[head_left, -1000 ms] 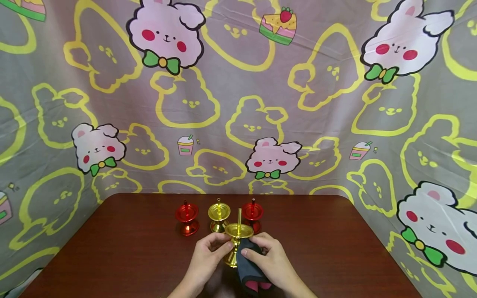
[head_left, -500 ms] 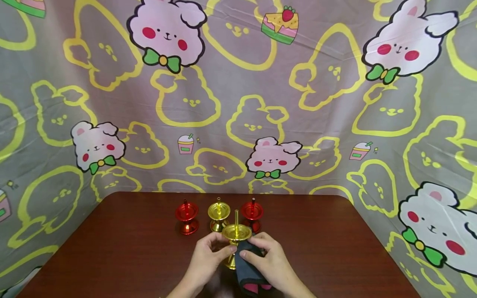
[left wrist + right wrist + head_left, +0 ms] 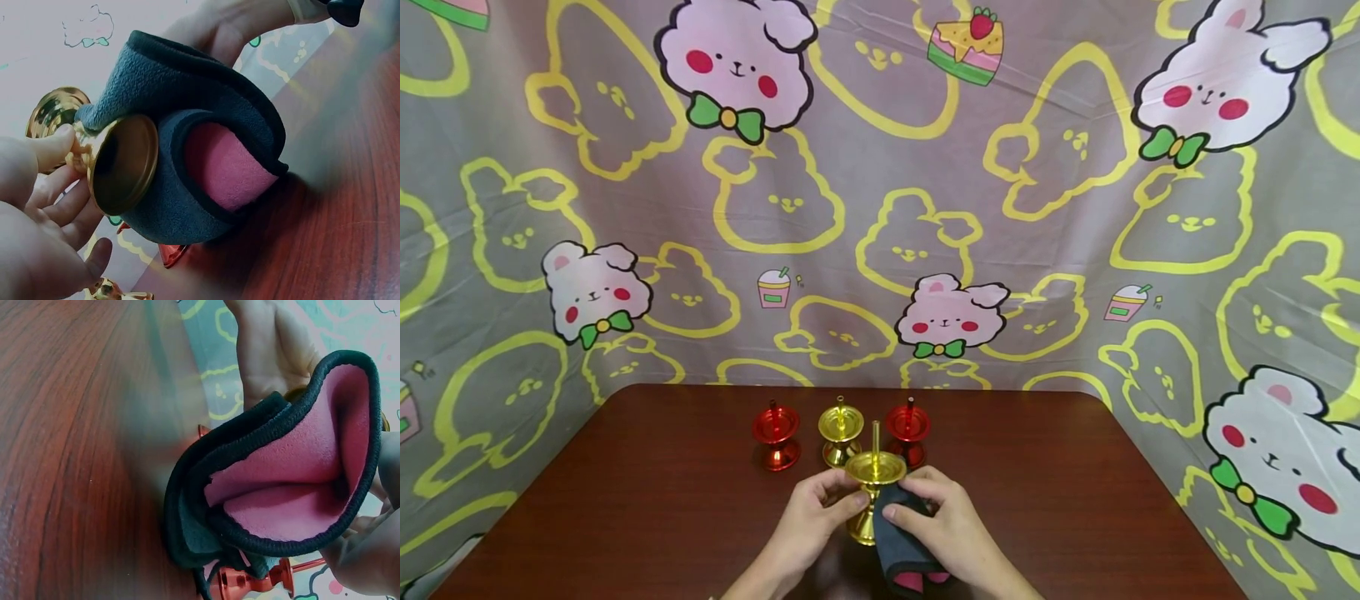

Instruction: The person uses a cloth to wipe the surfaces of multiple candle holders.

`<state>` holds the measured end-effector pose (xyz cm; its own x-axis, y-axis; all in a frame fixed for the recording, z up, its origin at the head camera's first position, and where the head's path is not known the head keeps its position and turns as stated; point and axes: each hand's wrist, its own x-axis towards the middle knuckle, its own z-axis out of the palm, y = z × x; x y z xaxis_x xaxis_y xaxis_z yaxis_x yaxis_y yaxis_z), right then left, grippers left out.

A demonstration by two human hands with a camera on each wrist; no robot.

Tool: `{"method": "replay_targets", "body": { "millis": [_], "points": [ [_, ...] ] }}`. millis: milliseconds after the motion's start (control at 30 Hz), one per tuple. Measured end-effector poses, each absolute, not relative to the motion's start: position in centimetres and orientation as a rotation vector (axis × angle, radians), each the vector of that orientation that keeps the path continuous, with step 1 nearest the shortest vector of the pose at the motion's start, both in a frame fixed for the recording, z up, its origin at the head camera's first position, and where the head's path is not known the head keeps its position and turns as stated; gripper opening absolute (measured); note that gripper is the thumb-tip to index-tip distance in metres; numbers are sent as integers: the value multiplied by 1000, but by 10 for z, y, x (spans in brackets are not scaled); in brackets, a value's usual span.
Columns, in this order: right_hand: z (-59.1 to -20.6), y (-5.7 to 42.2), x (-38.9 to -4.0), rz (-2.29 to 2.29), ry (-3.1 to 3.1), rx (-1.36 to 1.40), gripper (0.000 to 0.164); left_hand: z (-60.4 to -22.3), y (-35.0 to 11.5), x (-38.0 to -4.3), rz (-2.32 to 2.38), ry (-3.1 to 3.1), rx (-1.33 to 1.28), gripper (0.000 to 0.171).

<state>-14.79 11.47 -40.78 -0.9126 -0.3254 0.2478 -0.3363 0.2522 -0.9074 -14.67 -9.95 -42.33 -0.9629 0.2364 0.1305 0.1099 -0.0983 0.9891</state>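
A gold candle holder [image 3: 876, 468] with a thin upright tube is held above the table, nearly upright. My left hand [image 3: 816, 512] pinches its stem from the left, just under the dish. From the other side my right hand [image 3: 951, 517] grips a folded dark blue-grey cloth [image 3: 901, 533] with a pink inner face and presses it to the stem. In the left wrist view the cloth [image 3: 187, 87] wraps partly around the holder, whose round foot [image 3: 125, 165] faces the camera. The right wrist view shows the cloth [image 3: 287, 462] hiding most of the holder.
Behind the hands, a red candle holder [image 3: 777, 427], a second gold one [image 3: 841, 425] and another red one [image 3: 908, 423] stand in a row on the dark wood table [image 3: 647, 483]. A patterned curtain [image 3: 1037, 250] surrounds the table's back and sides.
The held candle holder has shifted slightly left and down compared with a second ago. Both hands keep the same hold, with the cloth still against the stem. The standing holders have not moved.
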Motion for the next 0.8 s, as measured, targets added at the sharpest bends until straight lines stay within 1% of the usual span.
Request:
{"method": "replay_targets", "body": {
  "millis": [167, 267, 400, 667, 800],
  "points": [
    [-406, 116, -148, 1820, -2492, 695, 24, -423, -103, -146, 2222, 1967, 480, 34],
    [-407, 117, -148, 1811, -2490, 707, 23, -423, -104, -147, 2209, 1940, 489, 36],
    [-411, 115, -150, 1809, -2482, 680, 23, -423, -101, -148, 2172, 1999, 456, 36],
    [-420, 109, -154, 1789, -2448, 581, 30, -424, -93, -147, 2181, 2190, 362, 35],
    [-420, 108, -154, 1765, -2450, 559, 32, -423, -90, -146, 2251, 2235, 288, 28]
  ]
}}
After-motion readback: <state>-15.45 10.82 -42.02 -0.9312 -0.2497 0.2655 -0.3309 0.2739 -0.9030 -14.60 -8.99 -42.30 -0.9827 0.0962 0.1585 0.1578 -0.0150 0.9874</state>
